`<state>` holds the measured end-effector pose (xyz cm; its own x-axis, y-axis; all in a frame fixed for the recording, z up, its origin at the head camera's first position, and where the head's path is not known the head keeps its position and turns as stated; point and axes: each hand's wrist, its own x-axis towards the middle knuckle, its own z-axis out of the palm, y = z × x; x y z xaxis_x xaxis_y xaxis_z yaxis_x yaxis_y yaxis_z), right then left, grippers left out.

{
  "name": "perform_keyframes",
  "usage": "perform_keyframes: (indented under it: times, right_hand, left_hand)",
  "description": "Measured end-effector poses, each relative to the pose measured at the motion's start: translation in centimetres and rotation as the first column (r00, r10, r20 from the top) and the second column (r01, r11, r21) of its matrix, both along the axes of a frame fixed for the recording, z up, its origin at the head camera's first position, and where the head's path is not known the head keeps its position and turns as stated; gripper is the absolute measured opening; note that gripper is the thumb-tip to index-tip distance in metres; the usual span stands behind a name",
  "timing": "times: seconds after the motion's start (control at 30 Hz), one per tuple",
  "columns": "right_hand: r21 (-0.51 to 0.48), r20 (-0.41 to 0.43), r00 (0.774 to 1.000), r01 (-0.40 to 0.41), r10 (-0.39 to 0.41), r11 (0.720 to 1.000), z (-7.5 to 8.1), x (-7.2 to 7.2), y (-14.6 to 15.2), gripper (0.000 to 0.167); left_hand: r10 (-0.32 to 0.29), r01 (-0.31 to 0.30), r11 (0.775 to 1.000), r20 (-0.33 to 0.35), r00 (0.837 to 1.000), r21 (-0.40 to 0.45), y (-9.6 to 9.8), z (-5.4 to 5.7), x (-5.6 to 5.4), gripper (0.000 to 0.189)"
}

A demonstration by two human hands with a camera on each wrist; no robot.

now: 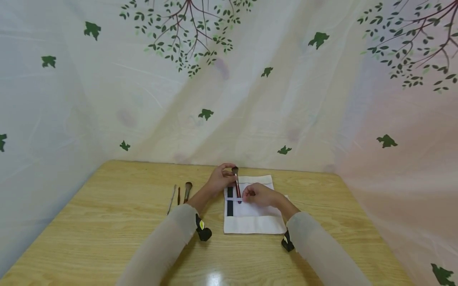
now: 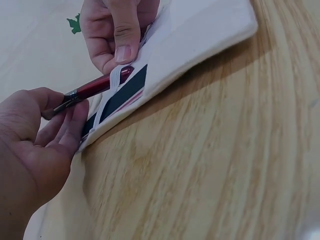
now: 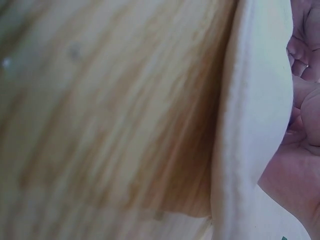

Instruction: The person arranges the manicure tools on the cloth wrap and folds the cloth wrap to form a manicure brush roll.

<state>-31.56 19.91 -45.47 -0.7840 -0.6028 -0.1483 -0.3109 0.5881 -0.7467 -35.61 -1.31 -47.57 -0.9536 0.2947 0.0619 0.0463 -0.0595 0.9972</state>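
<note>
My left hand [image 1: 220, 179] pinches a makeup brush [image 2: 95, 87] with a dark red handle near its bristle end, between thumb and fingers. The handle passes under a white elastic band [image 2: 106, 97] on a white fabric brush roll [image 1: 255, 225], its tip showing beyond the band. Beside the brush, a black strip [image 1: 230, 207] lies lengthwise under the same elastic. From the other side, my right hand [image 1: 260, 194] pinches the elastic close to the handle's tip. In the right wrist view, the roll's edge [image 3: 232, 125] partly hides the right hand's fingers.
Left of the roll on the wooden table [image 1: 107, 234] lie another makeup brush [image 1: 188, 188], a thin dark brown tool [image 1: 179, 194] and a slim silvery tool [image 1: 172, 198]. A leaf-printed white curtain [image 1: 232, 131] hangs along the table's back edge.
</note>
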Motion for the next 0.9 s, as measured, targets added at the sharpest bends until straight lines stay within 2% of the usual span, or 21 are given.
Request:
perform_keyframes:
  times: [0.1,0.27,0.4,0.77,0.83,0.9]
  right_hand:
    - [0.006,-0.004,1.0,0.0,0.0,1.0,0.02,-0.06,-0.01,0.013]
    - [0.015,-0.014,1.0,0.002,-0.002,1.0,-0.23,-0.26,0.08,0.01]
    - [0.019,-0.015,1.0,0.002,-0.002,1.0,-0.27,-0.23,0.18,0.008]
    - [0.005,-0.023,0.999,-0.024,0.024,1.0,-0.43,-0.48,0.18,0.014]
    - [-0.003,-0.023,0.999,-0.023,0.023,1.0,0.0,-0.09,0.05,0.015]
    - [-0.01,-0.025,0.999,-0.023,0.023,1.0,0.07,0.02,0.06,0.014]
  left_hand:
    - [-0.023,0.023,0.999,0.004,1.0,-0.032,-0.04,-0.06,-0.09,0.046]
    - [-0.095,0.094,0.988,-0.005,0.995,-0.126,-0.23,-0.04,-0.22,0.046]
    - [-0.145,0.132,0.97,-0.049,0.988,-0.202,-0.3,-0.05,-0.26,0.045]
    - [-0.19,0.145,0.937,-0.115,0.975,-0.318,-0.4,0.18,-0.07,0.035]
    - [-0.198,0.145,0.93,-0.128,0.972,-0.338,-0.41,0.66,0.3,0.033]
    - [-0.205,0.14,0.923,-0.15,0.967,-0.359,-0.37,0.59,0.26,0.029]
